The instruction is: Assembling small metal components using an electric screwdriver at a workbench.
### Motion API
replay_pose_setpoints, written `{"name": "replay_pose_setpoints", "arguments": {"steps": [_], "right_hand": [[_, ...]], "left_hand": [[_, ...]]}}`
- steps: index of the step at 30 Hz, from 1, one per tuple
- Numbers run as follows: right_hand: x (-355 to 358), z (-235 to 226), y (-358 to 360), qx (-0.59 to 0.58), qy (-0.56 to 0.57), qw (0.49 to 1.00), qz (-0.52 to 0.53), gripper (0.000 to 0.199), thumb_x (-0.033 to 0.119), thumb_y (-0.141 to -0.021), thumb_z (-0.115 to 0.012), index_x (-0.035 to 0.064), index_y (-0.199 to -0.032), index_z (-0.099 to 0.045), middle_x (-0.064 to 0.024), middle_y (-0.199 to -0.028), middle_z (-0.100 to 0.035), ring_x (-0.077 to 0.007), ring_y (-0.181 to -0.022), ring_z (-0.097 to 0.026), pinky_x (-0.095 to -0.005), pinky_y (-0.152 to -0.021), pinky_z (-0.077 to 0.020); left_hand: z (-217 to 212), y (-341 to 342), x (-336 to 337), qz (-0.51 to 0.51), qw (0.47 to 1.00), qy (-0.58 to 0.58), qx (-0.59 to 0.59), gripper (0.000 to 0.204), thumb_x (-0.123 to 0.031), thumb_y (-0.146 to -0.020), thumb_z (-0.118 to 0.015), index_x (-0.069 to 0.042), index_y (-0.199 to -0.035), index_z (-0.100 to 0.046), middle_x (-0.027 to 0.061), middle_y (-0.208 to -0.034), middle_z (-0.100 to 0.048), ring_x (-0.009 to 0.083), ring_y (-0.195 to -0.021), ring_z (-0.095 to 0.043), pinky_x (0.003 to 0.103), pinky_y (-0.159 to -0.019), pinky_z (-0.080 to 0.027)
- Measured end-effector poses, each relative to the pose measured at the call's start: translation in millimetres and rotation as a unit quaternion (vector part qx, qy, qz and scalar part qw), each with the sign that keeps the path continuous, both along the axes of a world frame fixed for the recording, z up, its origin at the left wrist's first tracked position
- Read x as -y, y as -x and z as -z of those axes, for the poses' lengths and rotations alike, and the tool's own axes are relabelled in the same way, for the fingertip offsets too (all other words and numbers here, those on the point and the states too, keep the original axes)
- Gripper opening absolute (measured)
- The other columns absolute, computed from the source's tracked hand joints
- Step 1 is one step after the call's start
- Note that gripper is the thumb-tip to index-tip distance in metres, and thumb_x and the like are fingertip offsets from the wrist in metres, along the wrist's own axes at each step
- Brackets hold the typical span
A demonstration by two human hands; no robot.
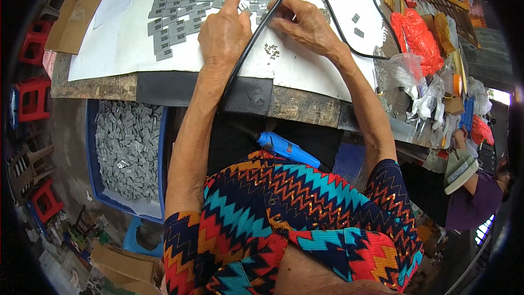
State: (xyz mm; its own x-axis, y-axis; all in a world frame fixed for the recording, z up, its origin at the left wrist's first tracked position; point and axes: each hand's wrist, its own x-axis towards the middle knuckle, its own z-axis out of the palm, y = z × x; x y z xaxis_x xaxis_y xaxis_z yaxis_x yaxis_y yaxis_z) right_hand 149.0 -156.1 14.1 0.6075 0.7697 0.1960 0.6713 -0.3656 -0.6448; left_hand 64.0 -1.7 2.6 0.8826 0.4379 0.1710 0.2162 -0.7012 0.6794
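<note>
Counting what is lying about the surface

Two hands are working here, the left hand and the right hand. One white sheet is covering the surface, and small grey pieces are lying on it in rows, too many to count. One blue crate is holding a heap more. One blue-handled tool, one black cable, three red stools and one open cardboard box are showing.

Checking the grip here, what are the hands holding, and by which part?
Both the left hand and right hand rest fingertips among small grey parts on the white sheet; whether either pinches one can't be told.
</note>
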Motion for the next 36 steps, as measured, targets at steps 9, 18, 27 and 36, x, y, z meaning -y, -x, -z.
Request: {"name": "replay_pose_setpoints", "arguments": {"steps": [9, 18, 27, 36], "right_hand": [[-5.7, -3.6, 3.1, 0.037, 0.031, 0.999, 0.025, 0.025, 0.019, -0.075, -0.066, 0.0012, -0.092, -0.061, -0.0106, -0.069, -0.06, -0.0212, -0.062, -0.06, -0.0306, -0.057, -0.0496], [-11.1, -7.6, 4.7, 0.024, 0.068, 0.995, 0.066, 0.033, 0.019, -0.068, -0.07, -0.0023, -0.092, -0.062, -0.0149, -0.074, -0.06, -0.0246, -0.066, -0.061, -0.0319, -0.061, -0.0513], [-15.2, -0.9, 3.6, 0.045, 0.083, 0.994, 0.053, 0.026, 0.014, -0.072, -0.065, 0.0039, -0.095, -0.058, -0.005, -0.078, -0.049, -0.0141, -0.066, -0.05, -0.0285, -0.062, -0.0473], [-16.2, 6.1, -0.3, 0.024, 0.081, 0.994, 0.068, 0.032, 0.02, -0.071, -0.07, 0.0069, -0.098, -0.059, -0.0028, -0.074, -0.053, -0.0147, -0.066, -0.054, -0.0272, -0.061, -0.0478]], "left_hand": [[-10.3, 1.8, 2.1, 0.03, 0.996, -0.069, -0.037, 0.025, -0.02, -0.079, -0.06, 0.0, -0.095, -0.058, 0.022, -0.069, -0.062, 0.0368, -0.069, -0.064, 0.045, -0.059, -0.05], [-12.4, 1.7, 0.1, 0.024, 0.999, -0.013, -0.046, 0.026, -0.016, -0.073, -0.06, -0.001, -0.093, -0.054, 0.0231, -0.068, -0.061, 0.0367, -0.069, -0.064, 0.045, -0.06, -0.05], [-7.2, 2.6, -1.9, 0.048, 0.998, -0.005, -0.04, 0.026, -0.019, -0.074, -0.064, -0.007, -0.092, -0.049, 0.0177, -0.067, -0.063, 0.0351, -0.068, -0.064, 0.043, -0.061, -0.049], [-1.5, 1.4, -2.6, 0.069, 0.997, -0.001, -0.031, 0.024, -0.025, -0.076, -0.067, -0.011, -0.086, -0.051, 0.0051, -0.058, -0.059, 0.0195, -0.054, -0.059, 0.032, -0.05, -0.043]]}}
